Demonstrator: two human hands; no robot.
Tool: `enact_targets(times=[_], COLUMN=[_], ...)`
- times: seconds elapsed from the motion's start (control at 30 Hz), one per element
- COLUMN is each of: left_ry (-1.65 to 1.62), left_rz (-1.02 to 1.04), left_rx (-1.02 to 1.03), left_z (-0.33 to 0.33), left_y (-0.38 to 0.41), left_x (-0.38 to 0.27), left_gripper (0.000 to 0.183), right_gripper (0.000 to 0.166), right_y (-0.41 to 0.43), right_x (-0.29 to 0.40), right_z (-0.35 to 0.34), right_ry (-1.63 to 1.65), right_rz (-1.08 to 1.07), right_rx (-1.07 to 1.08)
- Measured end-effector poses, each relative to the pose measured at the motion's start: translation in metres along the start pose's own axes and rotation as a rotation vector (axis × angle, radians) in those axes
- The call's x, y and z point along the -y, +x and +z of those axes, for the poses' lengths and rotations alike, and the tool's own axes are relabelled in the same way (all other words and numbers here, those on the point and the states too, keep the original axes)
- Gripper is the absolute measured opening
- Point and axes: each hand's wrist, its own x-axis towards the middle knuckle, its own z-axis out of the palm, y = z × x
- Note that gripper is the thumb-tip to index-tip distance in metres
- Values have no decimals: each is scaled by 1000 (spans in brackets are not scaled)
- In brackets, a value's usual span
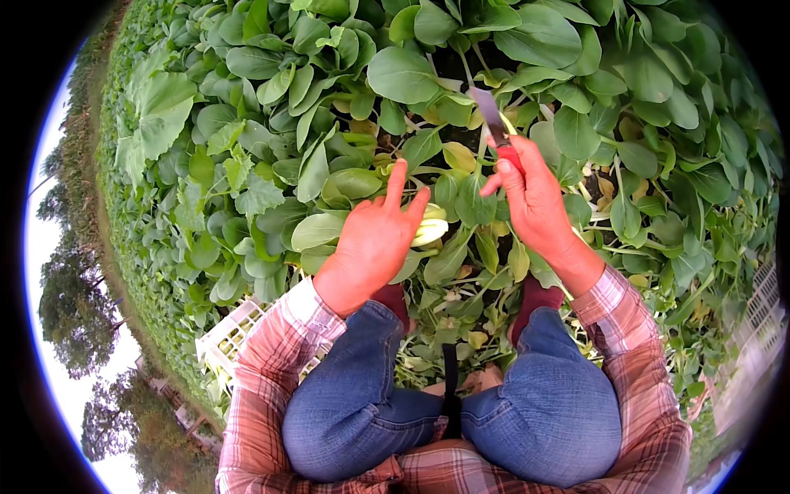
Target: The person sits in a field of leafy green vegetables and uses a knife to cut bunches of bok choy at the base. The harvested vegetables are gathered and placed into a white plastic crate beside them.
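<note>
My right hand point(531, 191) is closed around the red handle of a knife point(490, 117), its flat metal blade pointing up and away over the leaves. Its index finger and thumb press near the base of the blade. My left hand point(379, 238), fingers spread, is over a leafy green head point(430, 227) with a pale stem base that shows beside the fingers. Whether the palm touches that head is hidden. Around both hands grow leafy greens point(404, 74) with broad leaves and pale stalks, some leaves yellowed point(458, 157).
A white plastic crate point(225, 339) holding greens stands at the left beside my sleeve. More pale crates point(762, 309) are at the far right, blurred. Cut leaves point(438, 309) litter the ground between my feet. A lobed-leaf plant point(163, 111) rises among the greens at left.
</note>
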Motion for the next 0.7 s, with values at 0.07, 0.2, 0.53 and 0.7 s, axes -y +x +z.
enact_targets(times=[0.07,0.2,0.53,0.7], left_ry=[97,21,-14,-64], left_rz=[-89,-164,-208,-198], left_rx=[101,91,10,2], left_z=[14,42,69,83], left_y=[-1,-11,-33,-35], left_x=[11,26,24,27], left_gripper=[60,60,56,49], right_gripper=[24,23,23,24], right_y=[-3,-3,14,11], right_x=[1,-20,-57,-81], right_z=[18,52,75,83], right_ry=[111,12,-210,-337], right_rz=[155,400,621,453], right_rx=[210,467,549,547])
